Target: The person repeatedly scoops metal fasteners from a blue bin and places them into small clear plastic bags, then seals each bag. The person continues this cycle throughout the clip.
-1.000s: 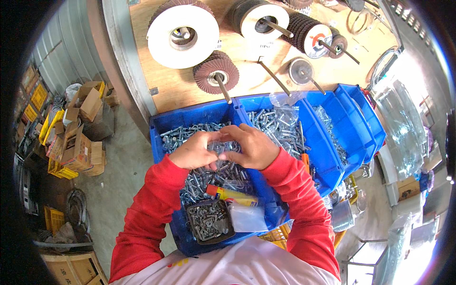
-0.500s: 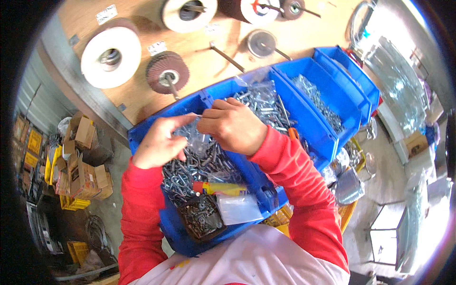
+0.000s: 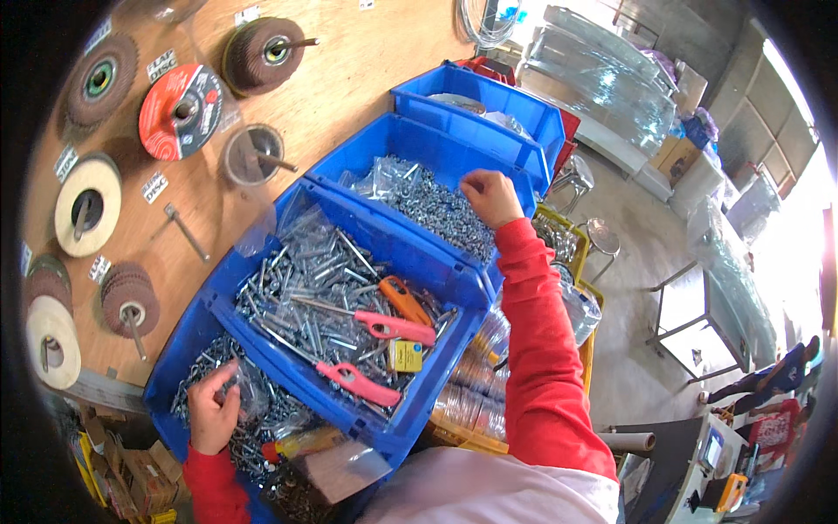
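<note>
So the left hand (image 3: 212,410) is over on the left, at the open-topped blue plastic bin (image 3: 164,397) of silvery bolts, thumb and fingers pinching a crinkly clear plastic bag (image 3: 251,393). That bag sits just above the bolts, right by the fingertips. The right hand (image 3: 496,199) is well apart from it, farther off and to the right, over a second blue bin (image 3: 419,137) with lots of small silvery screws (image 3: 441,210). Its fingers are curled in, but I can't tell if they're pinching anything (too small to see). Between the hands is a third blue bin (image 3: 467,310) full of longer bolts, with two pink long-nosed lighters (image 3: 397,327), an orange plastic handle (image 3: 403,299) and a little yellow box (image 3: 406,355) on top.
</note>
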Demonstrator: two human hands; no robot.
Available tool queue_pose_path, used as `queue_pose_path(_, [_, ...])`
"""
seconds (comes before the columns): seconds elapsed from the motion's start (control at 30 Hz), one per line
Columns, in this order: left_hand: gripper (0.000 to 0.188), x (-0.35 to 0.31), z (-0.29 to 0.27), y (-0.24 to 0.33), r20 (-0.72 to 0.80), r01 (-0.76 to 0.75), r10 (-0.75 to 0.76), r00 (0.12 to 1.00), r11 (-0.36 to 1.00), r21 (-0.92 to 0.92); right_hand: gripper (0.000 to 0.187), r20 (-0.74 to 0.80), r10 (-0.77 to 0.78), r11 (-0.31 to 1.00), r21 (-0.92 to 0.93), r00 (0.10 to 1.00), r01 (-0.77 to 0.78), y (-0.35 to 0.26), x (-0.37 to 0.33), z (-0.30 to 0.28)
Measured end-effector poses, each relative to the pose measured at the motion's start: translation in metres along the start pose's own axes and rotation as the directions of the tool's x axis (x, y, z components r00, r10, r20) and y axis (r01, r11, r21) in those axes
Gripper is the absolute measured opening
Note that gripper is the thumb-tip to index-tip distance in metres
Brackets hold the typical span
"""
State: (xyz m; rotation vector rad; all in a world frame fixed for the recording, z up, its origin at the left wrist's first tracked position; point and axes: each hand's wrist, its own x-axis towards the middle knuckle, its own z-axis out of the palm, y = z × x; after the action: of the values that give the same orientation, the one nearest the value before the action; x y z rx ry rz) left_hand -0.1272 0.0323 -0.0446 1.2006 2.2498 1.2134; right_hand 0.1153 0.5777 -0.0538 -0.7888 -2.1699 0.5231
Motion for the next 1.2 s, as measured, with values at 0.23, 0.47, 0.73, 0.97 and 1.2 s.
queue_pose_path(0.23, [0.034, 0.005, 0.001, -0.008, -0.043, 0.055, -0.053, 0.998, 0.997, 0.045, 0.035, 0.383, 0.207, 0.948, -0.307, 0.9, -0.087, 0.121, -0.012, 0.075])
queue_pose_path(0.47, [0.033, 0.007, 0.002, -0.015, -0.052, -0.046, 0.054, 0.997, 0.988, 0.151, 0.042, 0.553, 0.349, 0.884, -0.462, 0.757, -0.07, 0.074, -0.024, 0.074])
queue_pose_path(0.73, [0.032, 0.007, 0.006, 0.002, -0.072, 0.061, -0.052, 0.996, 0.989, 0.132, 0.051, 0.76, 0.187, 0.923, -0.353, 0.622, 0.155, 0.083, -0.019, 0.05])
queue_pose_path(0.97, [0.031, 0.006, 0.003, 0.001, -0.076, 0.005, 0.007, 0.997, 0.988, 0.157, 0.022, 0.541, 0.203, 0.707, 0.495, 0.816, -0.504, 0.113, -0.028, 0.053])
queue_pose_path(1.2, [0.031, 0.003, 0.002, -0.008, -0.063, 0.014, -0.004, 0.998, 0.988, 0.156, 0.035, 0.499, 0.398, -0.471, 0.831, 0.77, -0.296, 0.107, -0.047, 0.039])
